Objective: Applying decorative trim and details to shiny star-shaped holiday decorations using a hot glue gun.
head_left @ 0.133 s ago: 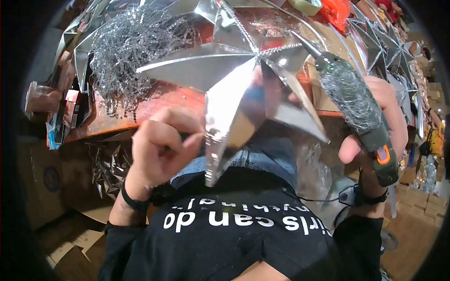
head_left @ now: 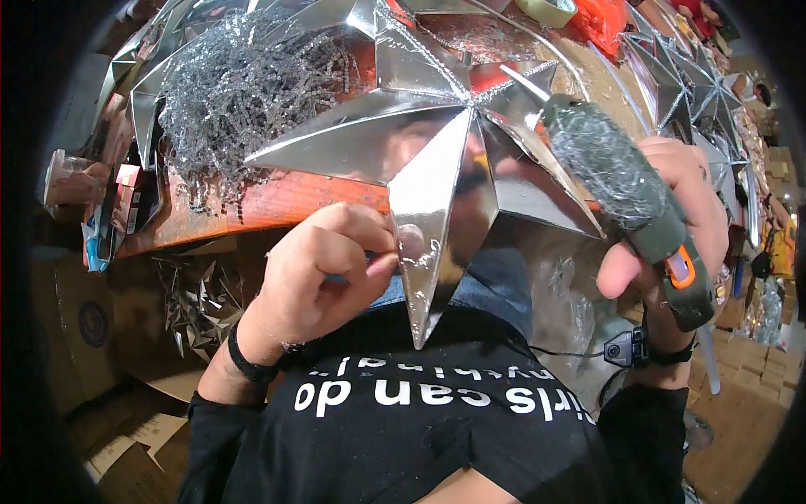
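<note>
Star [head_left: 432, 189] overhangs table [head_left: 197, 220], lower tip free; left hand [head_left: 327, 265] curls at its edge, pinch unclear; right hand [head_left: 687, 197] grips glue gun [head_left: 617, 172]

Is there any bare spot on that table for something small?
Probably: a narrow strip of bare orange tabletop shows between the silver tinsel pile and the near edge, left of the star. Some tan sheet shows between the glue gun and the stacked stars at right. The far side is crowded: tape roll, orange bag.
</note>
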`<state>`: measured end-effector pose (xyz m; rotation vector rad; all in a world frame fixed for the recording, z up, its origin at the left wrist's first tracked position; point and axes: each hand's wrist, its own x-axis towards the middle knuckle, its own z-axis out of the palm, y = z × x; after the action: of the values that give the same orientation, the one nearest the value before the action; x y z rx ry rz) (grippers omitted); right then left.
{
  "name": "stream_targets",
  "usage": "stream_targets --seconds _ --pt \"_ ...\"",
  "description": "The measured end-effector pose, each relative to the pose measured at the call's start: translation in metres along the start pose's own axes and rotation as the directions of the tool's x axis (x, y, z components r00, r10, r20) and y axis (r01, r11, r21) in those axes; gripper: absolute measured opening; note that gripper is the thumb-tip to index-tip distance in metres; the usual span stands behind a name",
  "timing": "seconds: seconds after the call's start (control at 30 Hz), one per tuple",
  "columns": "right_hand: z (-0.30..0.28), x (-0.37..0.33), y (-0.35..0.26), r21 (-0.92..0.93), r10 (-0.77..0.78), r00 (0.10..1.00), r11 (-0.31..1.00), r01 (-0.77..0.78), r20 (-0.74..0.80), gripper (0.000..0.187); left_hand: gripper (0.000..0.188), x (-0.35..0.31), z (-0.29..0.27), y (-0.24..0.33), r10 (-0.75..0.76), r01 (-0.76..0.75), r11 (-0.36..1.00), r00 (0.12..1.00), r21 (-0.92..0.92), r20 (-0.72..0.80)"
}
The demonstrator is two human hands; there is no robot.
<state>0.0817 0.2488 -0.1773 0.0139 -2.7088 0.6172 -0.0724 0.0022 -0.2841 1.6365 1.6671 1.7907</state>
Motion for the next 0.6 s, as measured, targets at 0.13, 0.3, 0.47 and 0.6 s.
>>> stream_targets --seconds 0.13,0.3,0.47,0.6 --pt "0.004 0.003 -0.005 -0.149 0.059 0.998 0.987 -0.06 -0.01 0.076 0.031 0.0 0.001 -0.005 -0.015 0.014 0.999 1.0 0.051 0.007" --pt "0.005 0.003 -0.003 -0.203 0.06 0.998 0.978 -0.056 0.016 0.075 0.032 -0.006 -0.001 -0.01 -0.081 0.082 0.995 0.996 0.058 -0.029" --pt "0.004 0.002 -0.009 -0.165 0.086 0.996 0.983 -0.081 0.027 0.078 0.032 -0.011 -0.007 -0.016 -0.064 0.07 0.995 0.994 0.073 -0.086" --pt "0.007 0.002 -0.019 -0.15 0.079 0.995 0.986 -0.068 0.069 0.076 0.03 -0.015 -0.012 -0.018 -0.067 0.075 0.986 0.996 0.15 -0.055"
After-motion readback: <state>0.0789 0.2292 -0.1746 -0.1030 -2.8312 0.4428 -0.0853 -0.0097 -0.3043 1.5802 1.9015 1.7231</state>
